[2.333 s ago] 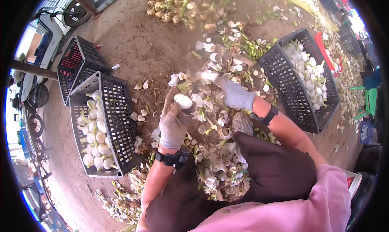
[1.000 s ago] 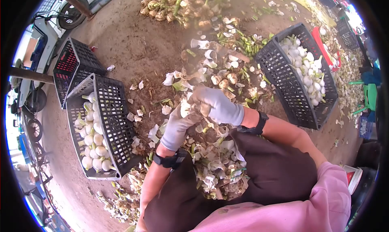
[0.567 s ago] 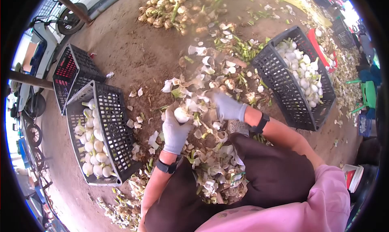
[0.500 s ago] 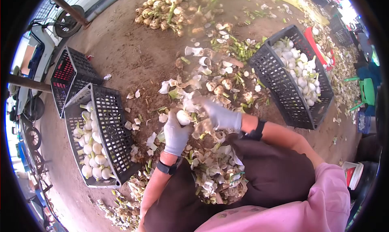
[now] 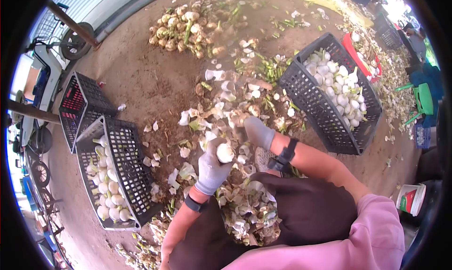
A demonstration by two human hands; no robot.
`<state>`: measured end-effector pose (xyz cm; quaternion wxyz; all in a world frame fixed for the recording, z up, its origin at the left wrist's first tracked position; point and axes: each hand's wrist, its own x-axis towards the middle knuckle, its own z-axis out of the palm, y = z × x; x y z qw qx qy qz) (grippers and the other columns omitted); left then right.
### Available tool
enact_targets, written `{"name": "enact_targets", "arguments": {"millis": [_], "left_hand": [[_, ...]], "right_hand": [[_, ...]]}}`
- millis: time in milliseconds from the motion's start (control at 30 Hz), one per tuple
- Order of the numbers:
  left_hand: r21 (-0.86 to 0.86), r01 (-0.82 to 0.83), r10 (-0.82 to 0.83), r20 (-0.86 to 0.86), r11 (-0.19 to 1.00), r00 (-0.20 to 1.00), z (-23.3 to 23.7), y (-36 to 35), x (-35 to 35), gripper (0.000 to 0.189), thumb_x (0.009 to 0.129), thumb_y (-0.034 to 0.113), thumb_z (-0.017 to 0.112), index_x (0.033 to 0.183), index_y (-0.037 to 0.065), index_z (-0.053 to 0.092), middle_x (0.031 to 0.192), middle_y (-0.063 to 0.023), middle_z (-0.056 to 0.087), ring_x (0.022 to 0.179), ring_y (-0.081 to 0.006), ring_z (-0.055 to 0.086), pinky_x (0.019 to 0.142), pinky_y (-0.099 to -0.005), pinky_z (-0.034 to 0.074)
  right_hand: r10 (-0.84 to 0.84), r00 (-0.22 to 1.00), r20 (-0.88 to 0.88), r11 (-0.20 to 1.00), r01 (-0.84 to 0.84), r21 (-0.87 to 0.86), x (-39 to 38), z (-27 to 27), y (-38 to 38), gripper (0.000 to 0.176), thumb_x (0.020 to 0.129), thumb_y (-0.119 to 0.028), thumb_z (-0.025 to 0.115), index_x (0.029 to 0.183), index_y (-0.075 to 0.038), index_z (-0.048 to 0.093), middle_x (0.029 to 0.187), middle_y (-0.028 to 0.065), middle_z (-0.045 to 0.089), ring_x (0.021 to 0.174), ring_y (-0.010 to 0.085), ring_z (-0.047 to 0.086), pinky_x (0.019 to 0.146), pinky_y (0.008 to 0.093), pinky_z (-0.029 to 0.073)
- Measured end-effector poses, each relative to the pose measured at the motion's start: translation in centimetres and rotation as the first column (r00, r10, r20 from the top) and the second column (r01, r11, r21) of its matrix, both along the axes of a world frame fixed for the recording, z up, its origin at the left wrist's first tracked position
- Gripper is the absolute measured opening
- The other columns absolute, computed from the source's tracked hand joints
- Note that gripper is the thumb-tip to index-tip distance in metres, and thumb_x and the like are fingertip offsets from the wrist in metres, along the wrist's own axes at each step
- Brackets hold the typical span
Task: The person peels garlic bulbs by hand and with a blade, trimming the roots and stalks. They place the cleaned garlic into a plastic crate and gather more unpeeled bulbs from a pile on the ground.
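Note:
A peeled white garlic bulb (image 5: 225, 153) is in my gloved left hand (image 5: 212, 168), whose fingers are wrapped round it. Just to the right and farther from me, my gloved right hand (image 5: 259, 133) has its fingers curled in. Blur around its fingertips hides what it holds, if anything. Loose garlic skins (image 5: 220, 110) litter the ground beyond both hands. More skins and trimmings (image 5: 249, 206) lie heaped in my lap, between the dark trouser legs.
A black crate (image 5: 132, 152) of peeled bulbs stands at left, with another crate (image 5: 96, 95) behind it. At right is a larger black crate (image 5: 325, 119) of white bulbs. Unpeeled garlic (image 5: 172, 32) is piled at the back. A white tub (image 5: 411, 199) sits far right.
My left hand has turned the bulb so a cut-looking white face shows. The right hand has gone from stretched and blurred to curled. The whole view has shifted slightly.

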<state>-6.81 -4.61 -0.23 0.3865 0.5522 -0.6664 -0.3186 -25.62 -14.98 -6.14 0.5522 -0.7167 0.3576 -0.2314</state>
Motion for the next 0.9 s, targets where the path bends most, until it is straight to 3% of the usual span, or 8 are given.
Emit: {"name": "enact_targets", "arguments": {"millis": [133, 200, 233, 267, 367, 500, 733, 900], "left_hand": [[0.184, -0.059, 0.047, 0.067, 0.981, 0.997, -2.4, 0.3, -0.9, 0.069, 0.07, 0.002, 0.075, 0.131, 0.002, 0.043, 0.095, -0.0184, 0.067, 0.087, -0.0321, 0.069, 0.074, -0.0351, 0.055], [-0.373, 0.139, -0.003, 0.344, 0.917, 0.939, -0.3, -1.0, -2.1, 0.083, 0.071, 0.002, 0.074, 0.142, 0.002, 0.032, 0.105, -0.0182, 0.065, 0.093, -0.0301, 0.068, 0.076, -0.0353, 0.055], [-0.03, 0.1, -0.101, -0.046, 0.995, 0.994, -1.6, -0.8, -2.0, 0.093, 0.071, 0.0, 0.073, 0.148, 0.004, 0.022, 0.115, -0.0175, 0.062, 0.098, -0.0268, 0.066, 0.077, -0.0351, 0.055], [-0.057, 0.129, -0.134, -0.099, 0.99, 0.986, -1.8, -1.0, -1.9, 0.094, 0.072, -0.004, 0.071, 0.15, 0.007, 0.019, 0.121, -0.0164, 0.06, 0.092, -0.0192, 0.065, 0.074, -0.0309, 0.055], [0.123, 0.1, -0.079, -0.163, 0.987, 0.983, -1.2, -0.9, -1.4, 0.085, 0.071, -0.012, 0.063, 0.147, 0.007, 0.028, 0.117, -0.0108, 0.057, 0.071, -0.0082, 0.058, 0.064, -0.0221, 0.05], [0.391, -0.013, 0.022, -0.018, 0.92, 1.0, -5.4, 0.0, 1.1, 0.05, 0.073, 0.005, 0.07, 0.121, 0.005, 0.056, 0.091, -0.0049, 0.061, 0.071, -0.0133, 0.058, 0.064, -0.0279, 0.049], [0.455, 0.039, -0.042, -0.004, 0.89, 0.999, -5.8, -0.2, 2.1, 0.041, 0.076, 0.017, 0.069, 0.113, 0.002, 0.062, 0.092, -0.0141, 0.069, 0.085, -0.0222, 0.067, 0.074, -0.034, 0.052], [0.531, 0.048, 0.115, -0.271, 0.846, 0.956, -8.7, 0.5, 4.4, 0.044, 0.077, -0.002, 0.066, 0.12, -0.002, 0.056, 0.086, -0.0042, 0.063, 0.078, -0.0102, 0.06, 0.071, -0.0236, 0.05]], "right_hand": [[-0.164, 0.846, 0.507, 0.818, -0.17, 0.549, 0.8, 0.7, 2.8, 0.045, 0.08, -0.011, 0.073, 0.121, -0.005, 0.056, 0.115, 0.0075, 0.056, 0.107, 0.0187, 0.054, 0.091, 0.0333, 0.047], [0.109, 0.942, 0.318, 0.992, -0.122, 0.02, 0.4, 2.2, 3.1, 0.052, 0.079, -0.013, 0.077, 0.125, -0.004, 0.056, 0.128, 0.009, 0.055, 0.119, 0.019, 0.052, 0.099, 0.0342, 0.046], [0.132, 0.985, 0.112, 0.917, -0.079, -0.391, -0.1, 3.0, 2.9, 0.048, 0.08, -0.013, 0.077, 0.123, -0.003, 0.058, 0.13, 0.0095, 0.056, 0.121, 0.019, 0.052, 0.1, 0.0344, 0.045], [0.032, 0.981, 0.19, 0.997, -0.045, 0.064, -1.0, 3.7, 2.7, 0.046, 0.077, -0.007, 0.075, 0.121, -0.005, 0.06, 0.111, 0.0114, 0.067, 0.103, 0.0209, 0.065, 0.096, 0.0298, 0.049], [-0.264, 0.941, 0.211, 0.931, 0.306, -0.198, -6.3, 5.3, -0.4, 0.013, 0.08, 0.0, 0.066, 0.092, -0.003, 0.069, 0.094, 0.0109, 0.068, 0.085, 0.0187, 0.066, 0.077, 0.031, 0.052], [-0.826, 0.51, 0.242, -0.001, 0.426, -0.905, -13.7, 13.8, -4.0, 0.02, 0.079, -0.019, 0.075, 0.077, -0.002, 0.063, 0.093, 0.0145, 0.063, 0.088, 0.0266, 0.059, 0.076, 0.0398, 0.049], [-0.134, 0.875, -0.465, 0.942, -0.034, -0.335, -3.5, -1.6, -5.6, 0.045, 0.071, -0.005, 0.057, 0.115, -0.003, 0.061, 0.097, 0.026, 0.062, 0.088, 0.0435, 0.062, 0.074, 0.0479, 0.052], [-0.32, 0.657, -0.683, 0.864, -0.094, -0.495, 3.0, -8.3, -5.2, 0.051, 0.072, -0.012, 0.062, 0.122, -0.001, 0.056, 0.084, 0.0186, 0.068, 0.079, 0.0334, 0.069, 0.064, 0.0477, 0.054]]}}
